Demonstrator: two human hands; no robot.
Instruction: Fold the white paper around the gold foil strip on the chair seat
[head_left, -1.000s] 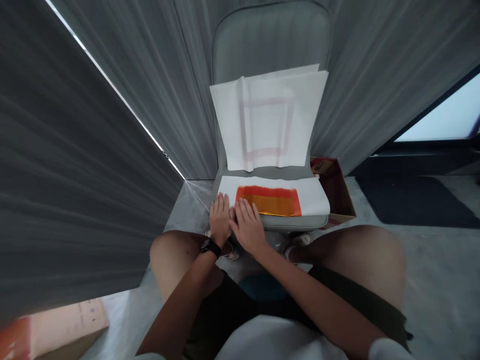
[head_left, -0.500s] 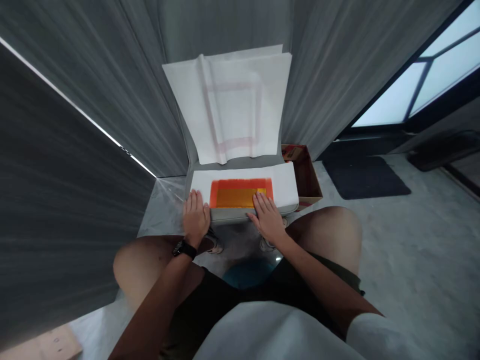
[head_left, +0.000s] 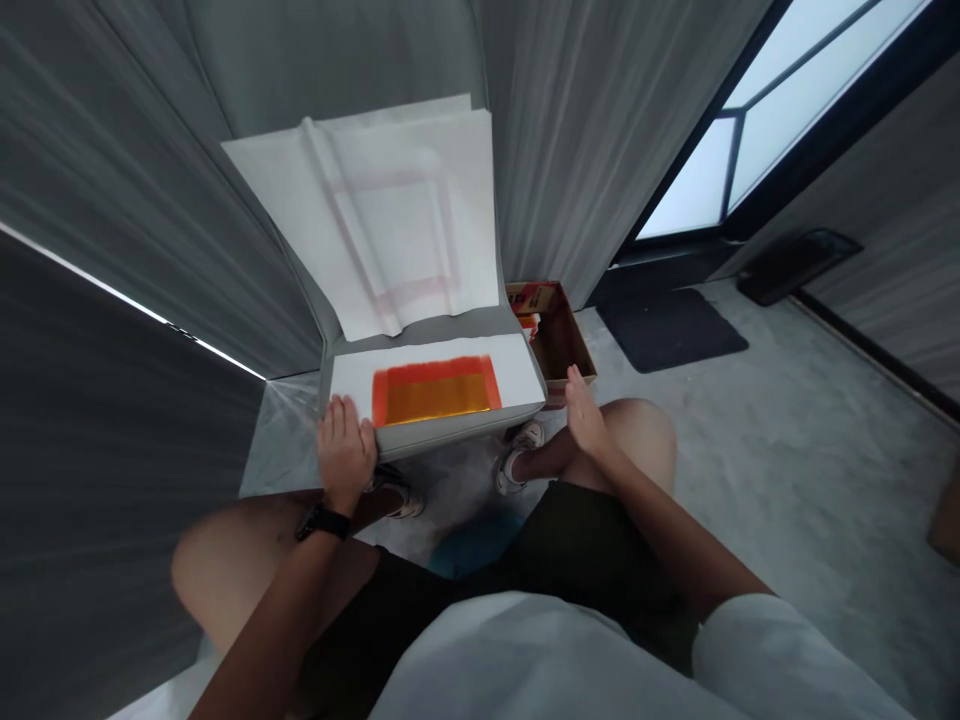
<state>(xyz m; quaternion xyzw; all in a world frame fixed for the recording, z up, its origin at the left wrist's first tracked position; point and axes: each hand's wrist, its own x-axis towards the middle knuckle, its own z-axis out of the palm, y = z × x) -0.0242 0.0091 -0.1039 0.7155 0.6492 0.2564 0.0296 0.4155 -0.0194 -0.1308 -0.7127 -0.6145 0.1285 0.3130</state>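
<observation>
My left hand (head_left: 345, 447) lies flat with fingers stretched out on the front left corner of a white paper sheet (head_left: 351, 372) on a grey padded chair (head_left: 442, 434). On that sheet is a red-orange painted or printed area (head_left: 442, 370) with a shiny gold rectangle (head_left: 436, 398) along its front edge. My right hand (head_left: 587, 415) hovers in the air right of the seat, above my knee. Its fingers are extended and it holds nothing. More white paper (head_left: 397, 220) with faint pinkish outlines leans against the chair's backrest.
An open cardboard box (head_left: 559, 340) stands on the floor right of the chair, with some red and white scraps inside. Behind it lie a dark mat (head_left: 671, 328) and a black object (head_left: 799, 265) by the wall. Grey curtains (head_left: 570, 130) hang around the chair.
My right hand has lifted off the gold rectangle and moved right, past the seat's edge. My left hand stays on the paper's corner. The view has turned to the right.
</observation>
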